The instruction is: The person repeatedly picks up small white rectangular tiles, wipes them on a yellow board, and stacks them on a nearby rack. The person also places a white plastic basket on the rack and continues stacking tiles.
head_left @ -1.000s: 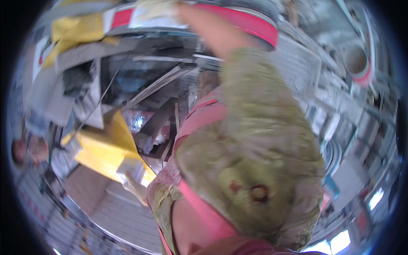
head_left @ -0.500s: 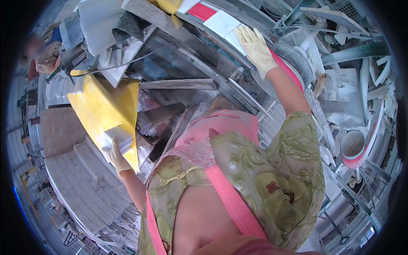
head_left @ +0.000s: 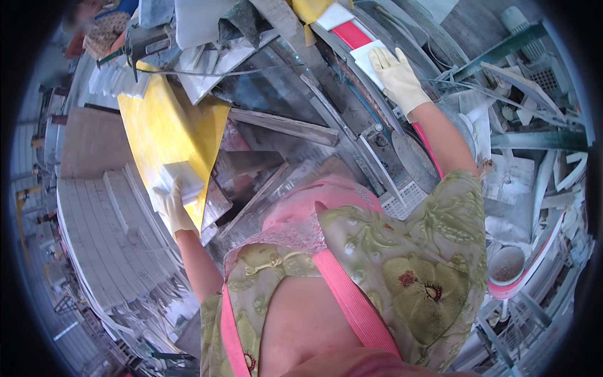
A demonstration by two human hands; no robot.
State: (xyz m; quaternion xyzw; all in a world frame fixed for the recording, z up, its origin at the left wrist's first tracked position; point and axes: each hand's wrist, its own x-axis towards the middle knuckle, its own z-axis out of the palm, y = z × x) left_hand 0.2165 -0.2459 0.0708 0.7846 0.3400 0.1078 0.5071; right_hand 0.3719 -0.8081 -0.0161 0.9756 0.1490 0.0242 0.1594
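Observation:
My left hand point(head_left: 170, 207), in a pale rubber glove, is closed around the edge of a small stack of white tiles point(head_left: 180, 175). The stack rests over a yellow sheet point(head_left: 160, 129) draped at the left. My right hand point(head_left: 398, 80), gloved the same way, lies flat with fingers stretched out on a white tile point(head_left: 365, 58). That tile sits on a narrow red belt point(head_left: 352, 34), with another white tile point(head_left: 335, 17) farther along it. The red surface shows between the two tiles.
Grey planks point(head_left: 94, 217) are stacked at left. A wooden beam point(head_left: 286, 127) lies between my arms. Stone scraps and green metal bars point(head_left: 540, 139) crowd the right, near a round bowl point(head_left: 506, 264). Another person point(head_left: 103, 31) is at the far left.
The whole view has shifted, so most things sit farther right and lower. My left hand still grips the tile stack; my right hand stays flat on the tiles along the belt.

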